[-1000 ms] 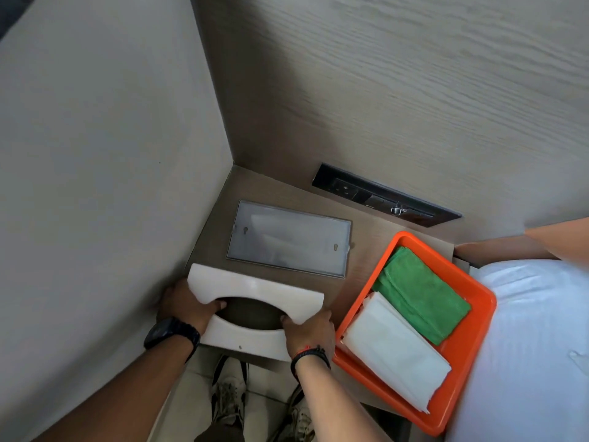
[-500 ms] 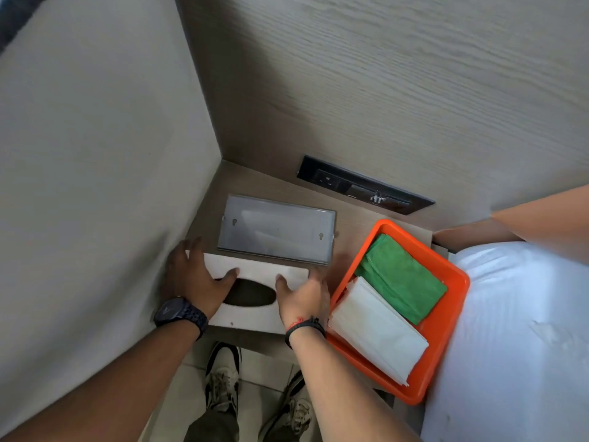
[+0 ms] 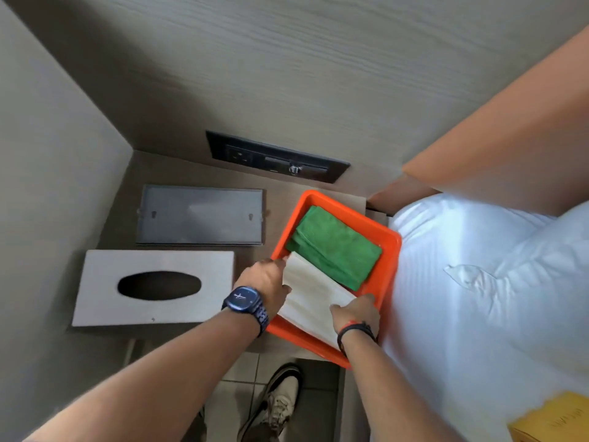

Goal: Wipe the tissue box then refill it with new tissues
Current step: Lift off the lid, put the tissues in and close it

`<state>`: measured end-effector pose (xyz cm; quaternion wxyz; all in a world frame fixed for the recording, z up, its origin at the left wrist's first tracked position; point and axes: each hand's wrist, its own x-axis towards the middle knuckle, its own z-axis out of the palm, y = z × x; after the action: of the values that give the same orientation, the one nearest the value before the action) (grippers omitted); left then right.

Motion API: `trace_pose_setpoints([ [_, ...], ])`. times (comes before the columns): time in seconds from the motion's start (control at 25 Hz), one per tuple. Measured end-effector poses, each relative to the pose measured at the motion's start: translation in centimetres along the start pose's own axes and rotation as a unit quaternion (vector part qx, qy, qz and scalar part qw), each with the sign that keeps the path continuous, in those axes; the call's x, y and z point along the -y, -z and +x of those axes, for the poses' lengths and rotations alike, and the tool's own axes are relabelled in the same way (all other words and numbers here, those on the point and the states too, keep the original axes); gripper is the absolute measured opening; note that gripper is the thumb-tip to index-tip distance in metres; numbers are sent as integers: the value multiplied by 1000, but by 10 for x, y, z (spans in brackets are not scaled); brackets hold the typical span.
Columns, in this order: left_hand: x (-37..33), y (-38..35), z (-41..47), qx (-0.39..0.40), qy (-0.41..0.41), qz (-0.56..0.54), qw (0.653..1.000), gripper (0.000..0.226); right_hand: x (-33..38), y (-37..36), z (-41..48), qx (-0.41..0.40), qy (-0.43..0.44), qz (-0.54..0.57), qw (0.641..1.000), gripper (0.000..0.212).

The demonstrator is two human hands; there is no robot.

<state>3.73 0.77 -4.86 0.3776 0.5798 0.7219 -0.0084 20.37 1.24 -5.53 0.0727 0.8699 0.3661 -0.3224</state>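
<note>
The white tissue box cover (image 3: 153, 287) with its dark oval slot lies flat at the front left of the wooden side table, with no hand on it. Behind it lies the grey base plate (image 3: 199, 215). An orange tray (image 3: 390, 250) holds a folded green cloth (image 3: 334, 247) and a white pack of tissues (image 3: 310, 296). My left hand (image 3: 263, 282) touches the pack's left end and my right hand (image 3: 357, 312) its right end, fingers curled on the edges.
A dark socket panel (image 3: 277, 157) sits in the wood wall behind the table. A white bed (image 3: 478, 298) lies to the right, with a yellow object (image 3: 554, 419) at the bottom corner. My shoes (image 3: 280, 406) stand on the tiled floor below the table's edge.
Both hands have let go of the white cover, which now lies flat on the table. They moved right into the orange tray and onto the tissue pack.
</note>
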Motion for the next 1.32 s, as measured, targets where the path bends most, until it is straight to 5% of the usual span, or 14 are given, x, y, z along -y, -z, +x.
trace_pose_setpoints([
  [0.24, -24, -43, 22, -9, 83, 62, 995, 48, -6, -22, 19, 34, -63, 67, 995, 44],
  [0.96, -34, -43, 49, 14, 103, 162, 981, 31, -5, -37, 53, 59, -32, -89, 994, 43],
  [1.32, -36, -12, 43, 15, 120, 121, 985, 54, -8, 10, 42, 36, 57, 43, 997, 36],
])
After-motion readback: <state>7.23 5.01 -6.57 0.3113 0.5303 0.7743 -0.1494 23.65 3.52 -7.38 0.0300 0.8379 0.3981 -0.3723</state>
